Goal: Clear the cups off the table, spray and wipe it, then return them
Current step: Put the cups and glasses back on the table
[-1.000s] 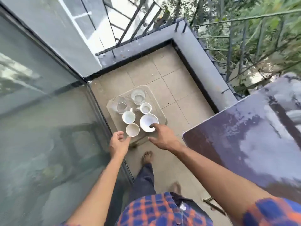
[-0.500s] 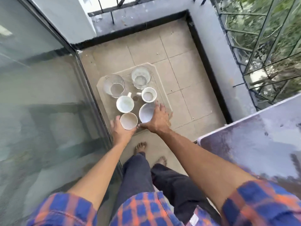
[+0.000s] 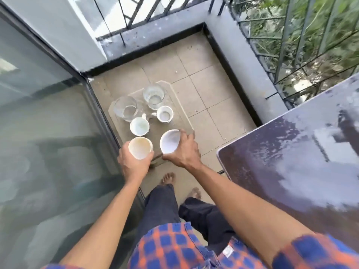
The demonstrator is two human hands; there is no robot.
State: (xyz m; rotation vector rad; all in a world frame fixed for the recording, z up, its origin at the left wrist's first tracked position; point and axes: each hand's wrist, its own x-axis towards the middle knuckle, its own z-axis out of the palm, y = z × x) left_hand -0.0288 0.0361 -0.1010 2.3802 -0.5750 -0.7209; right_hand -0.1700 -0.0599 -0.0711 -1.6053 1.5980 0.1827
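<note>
- Head view – only camera here, looking down at a balcony floor.
- Left hand (image 3: 133, 164): fingers wrapped round the cream cup (image 3: 139, 148) from the near side, mouth up. Firm wrap grip.
- Right hand (image 3: 185, 152): thumb and fingers clamped across the rim of the white bowl cup (image 3: 169, 141), which is tilted with its mouth towards the left hand.
- Change: 1.0 s ago both hands were empty and reaching, the right fingertip just on the bowl cup's rim. 0.5 s ago both hands had closed on the cups, which still sat flat on the tray (image 3: 179, 115). Now both cups look raised off it and pulled towards the body; the cream cup overlaps the tray's near edge.
- Still on the tray, which lies on the floor tiles: wide glass (image 3: 125, 109), tall glass (image 3: 153, 96), near mug (image 3: 139, 126), far mug (image 3: 164, 114). So 4 left, 2 in hand.
- Table (image 3: 291, 171) is to the right, near the right arm. The visible top is bare and glossy with streaky reflections.
- Judgement: wipe looks done, this is the return phase – first 2 of 6 pieces picked up.
- Next likely calls for a turn right and setting both down on the table top.
- Risk: the bowl cup is held by its rim at a tilt and could slip; the top may be slick if still wet.
- Glass door (image 3: 48, 133) runs close along the left arm.
</note>
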